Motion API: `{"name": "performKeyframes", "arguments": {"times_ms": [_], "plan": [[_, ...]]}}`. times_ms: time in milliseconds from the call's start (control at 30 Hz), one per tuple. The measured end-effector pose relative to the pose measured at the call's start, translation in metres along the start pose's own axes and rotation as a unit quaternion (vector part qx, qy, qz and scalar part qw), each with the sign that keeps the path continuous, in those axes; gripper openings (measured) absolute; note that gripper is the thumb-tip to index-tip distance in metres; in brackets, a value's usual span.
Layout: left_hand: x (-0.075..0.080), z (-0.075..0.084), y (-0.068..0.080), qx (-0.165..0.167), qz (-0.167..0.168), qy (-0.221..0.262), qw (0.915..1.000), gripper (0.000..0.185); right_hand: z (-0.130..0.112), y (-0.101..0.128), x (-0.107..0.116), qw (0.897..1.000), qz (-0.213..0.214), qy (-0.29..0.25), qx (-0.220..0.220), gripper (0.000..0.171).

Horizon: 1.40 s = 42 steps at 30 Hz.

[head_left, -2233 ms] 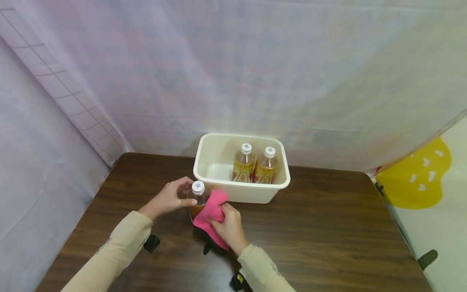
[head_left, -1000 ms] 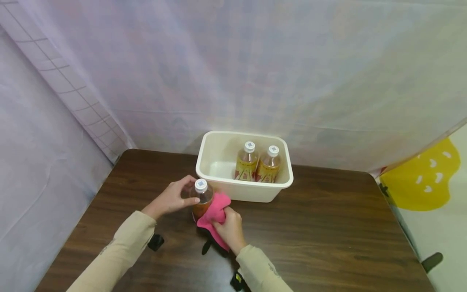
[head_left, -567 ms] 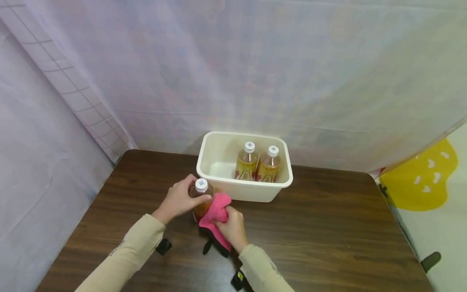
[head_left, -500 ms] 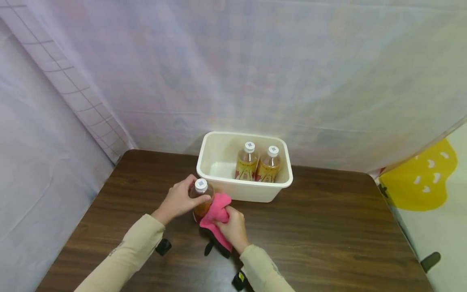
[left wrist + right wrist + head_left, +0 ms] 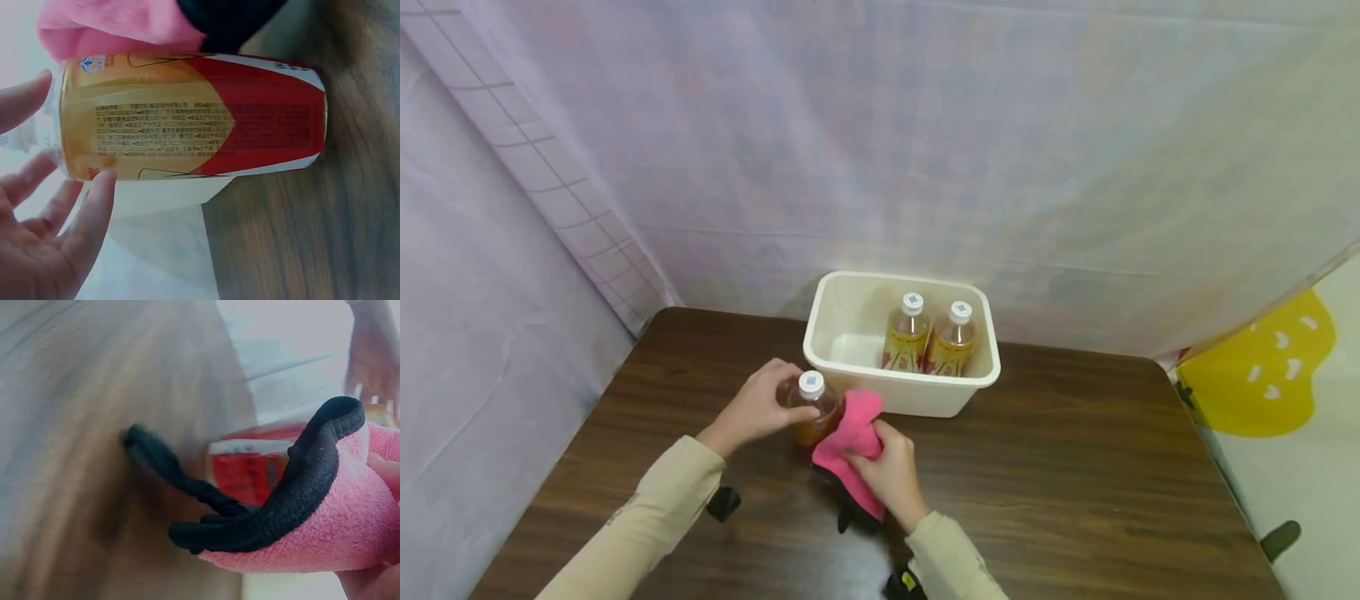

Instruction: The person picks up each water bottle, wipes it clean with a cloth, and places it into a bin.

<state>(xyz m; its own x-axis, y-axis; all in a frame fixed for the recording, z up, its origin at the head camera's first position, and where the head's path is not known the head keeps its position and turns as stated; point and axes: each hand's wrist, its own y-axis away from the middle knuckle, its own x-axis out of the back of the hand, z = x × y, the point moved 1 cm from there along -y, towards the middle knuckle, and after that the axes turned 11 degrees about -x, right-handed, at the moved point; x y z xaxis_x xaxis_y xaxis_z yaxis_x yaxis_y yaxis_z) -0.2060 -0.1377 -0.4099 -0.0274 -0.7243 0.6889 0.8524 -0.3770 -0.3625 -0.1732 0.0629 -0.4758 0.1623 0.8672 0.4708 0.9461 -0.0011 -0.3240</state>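
In the head view a bottle of amber drink (image 5: pixel 817 429) with a white cap stands on the table before the bin. My left hand (image 5: pixel 760 406) holds it near the shoulder, thumb on the near side and fingers round the far side. Its gold and red label (image 5: pixel 187 119) with printed text fills much of the left wrist view. My right hand (image 5: pixel 891 475) grips a bunched pink cloth (image 5: pixel 852 442) right beside the bottle's right side. Black trim and a loop (image 5: pixel 275 506) edge the cloth. The cloth hides part of the bottle in the right wrist view.
A cream plastic bin (image 5: pixel 895 387) stands at the back of the dark wood table (image 5: pixel 1075 483). Two similar bottles, one (image 5: pixel 906 337) left of the other (image 5: pixel 951 343), stand upright in its right half. A pale curtain (image 5: pixel 925 150) hangs behind.
Over the last half second my right hand and the cloth shift slightly right. My left hand moves a little left, its thumb sliding back along the bottle's shoulder. The bin and its bottles stay put.
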Motion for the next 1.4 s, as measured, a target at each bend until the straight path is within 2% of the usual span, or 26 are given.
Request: {"name": "performKeyframes", "arguments": {"times_ms": [133, 233, 433, 533, 833, 1000, 1200, 1400], "plan": [[0.003, -0.003, 0.001, -0.031, -0.007, 0.010, 0.9994, 0.041, -0.012, -0.006, 0.007, 1.000, 0.005, -0.013, 0.004, 0.025], [0.005, -0.004, 0.001, -0.044, -0.022, 0.035, 0.9982, 0.042, -0.020, -0.012, 0.011, 1.000, 0.000, -0.015, 0.003, 0.026], [0.008, -0.009, 0.000, -0.019, -0.054, 0.127, 0.9902, 0.035, -0.030, -0.023, 0.011, 1.000, -0.026, -0.012, 0.004, 0.026], [0.009, -0.012, 0.000, -0.019, -0.056, 0.139, 0.9885, 0.033, -0.035, -0.026, 0.010, 0.999, -0.035, -0.017, 0.012, 0.027], [0.012, -0.015, 0.002, -0.026, -0.044, 0.129, 0.9904, 0.037, -0.041, -0.031, 0.007, 0.999, -0.043, -0.003, 0.026, 0.029], [0.011, -0.014, 0.002, -0.026, -0.039, 0.107, 0.9931, 0.038, -0.042, -0.032, 0.004, 0.998, -0.050, -0.002, 0.033, 0.030], [0.010, -0.011, 0.002, -0.054, -0.027, 0.068, 0.9958, 0.034, -0.041, -0.033, 0.001, 0.998, -0.055, 0.011, 0.043, 0.031], [0.009, -0.011, 0.005, -0.043, -0.027, 0.091, 0.9946, 0.033, -0.039, -0.030, -0.003, 0.998, -0.047, 0.034, 0.037, 0.027]]}}
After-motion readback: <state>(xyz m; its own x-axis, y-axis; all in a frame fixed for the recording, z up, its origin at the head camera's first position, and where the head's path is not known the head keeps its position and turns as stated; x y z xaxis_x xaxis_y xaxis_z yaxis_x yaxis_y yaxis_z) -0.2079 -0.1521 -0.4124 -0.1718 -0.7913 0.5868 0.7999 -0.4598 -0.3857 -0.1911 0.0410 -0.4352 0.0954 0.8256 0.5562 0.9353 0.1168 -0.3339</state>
